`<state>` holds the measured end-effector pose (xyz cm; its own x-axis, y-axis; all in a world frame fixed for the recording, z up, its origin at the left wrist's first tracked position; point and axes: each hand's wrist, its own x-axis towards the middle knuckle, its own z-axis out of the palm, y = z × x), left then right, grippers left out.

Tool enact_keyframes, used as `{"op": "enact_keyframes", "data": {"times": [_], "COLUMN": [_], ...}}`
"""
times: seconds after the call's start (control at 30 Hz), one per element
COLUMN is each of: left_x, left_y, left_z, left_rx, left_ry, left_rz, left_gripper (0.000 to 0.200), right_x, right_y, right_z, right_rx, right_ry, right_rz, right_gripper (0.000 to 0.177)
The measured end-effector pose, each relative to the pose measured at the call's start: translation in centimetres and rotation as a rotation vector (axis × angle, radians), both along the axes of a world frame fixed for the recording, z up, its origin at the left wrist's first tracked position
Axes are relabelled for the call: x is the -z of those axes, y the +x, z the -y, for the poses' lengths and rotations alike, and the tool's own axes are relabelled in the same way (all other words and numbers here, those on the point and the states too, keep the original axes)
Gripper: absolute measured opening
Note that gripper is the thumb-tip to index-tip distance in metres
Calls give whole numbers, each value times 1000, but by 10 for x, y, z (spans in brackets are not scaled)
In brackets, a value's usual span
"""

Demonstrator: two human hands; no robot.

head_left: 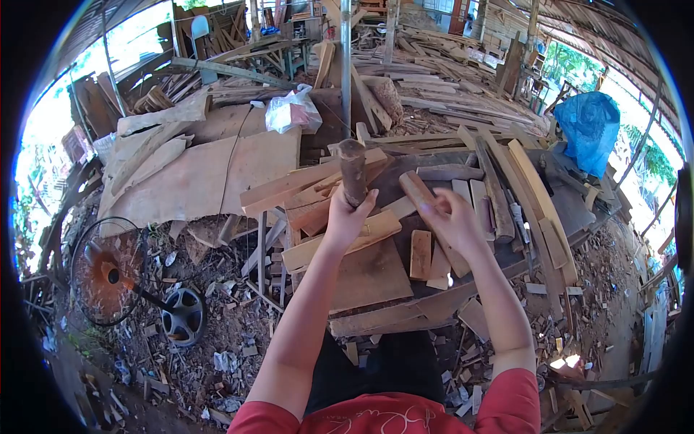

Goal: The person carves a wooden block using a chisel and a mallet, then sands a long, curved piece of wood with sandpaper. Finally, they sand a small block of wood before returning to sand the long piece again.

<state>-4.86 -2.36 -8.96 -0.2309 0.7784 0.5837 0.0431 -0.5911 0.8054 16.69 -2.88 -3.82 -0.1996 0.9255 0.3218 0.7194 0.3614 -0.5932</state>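
My left hand is wrapped around a short, round piece of wood with dark sides, held upright with its cut end facing up. To its right, my right hand is curled over a narrow brown wooden bar, which slants from upper left to lower right beneath my fingers. Part of that bar is hidden by the hand. Below my left hand lies a pale wooden beam across the work table. A small upright block stands between the beam and the bar.
Long wooden strips lie along the table's right side. A large thin sheet of wood is at the left, with a white plastic bag behind it. A metal post rises beyond the table. A fan stands at lower left.
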Motion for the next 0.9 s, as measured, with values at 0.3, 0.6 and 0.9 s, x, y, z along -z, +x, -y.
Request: {"op": "enact_keyframes", "data": {"times": [0.3,0.6,0.9], "left_x": [-8,40,52], "left_y": [1,-44,-40], "left_z": [11,44,47], "left_rx": [244,-361,-468], "left_ry": [-132,-261,-318], "left_rz": [-118,-937,-1122], "left_gripper": [35,69,61], "right_x": [-47,-48,-59], "right_y": [-96,-83,-96], "right_z": [15,-2,6], "right_rx": [-250,-304,-462], "right_ry": [229,311,238], "right_rz": [-342,-271,-225], "right_gripper": [53,40,32]}}
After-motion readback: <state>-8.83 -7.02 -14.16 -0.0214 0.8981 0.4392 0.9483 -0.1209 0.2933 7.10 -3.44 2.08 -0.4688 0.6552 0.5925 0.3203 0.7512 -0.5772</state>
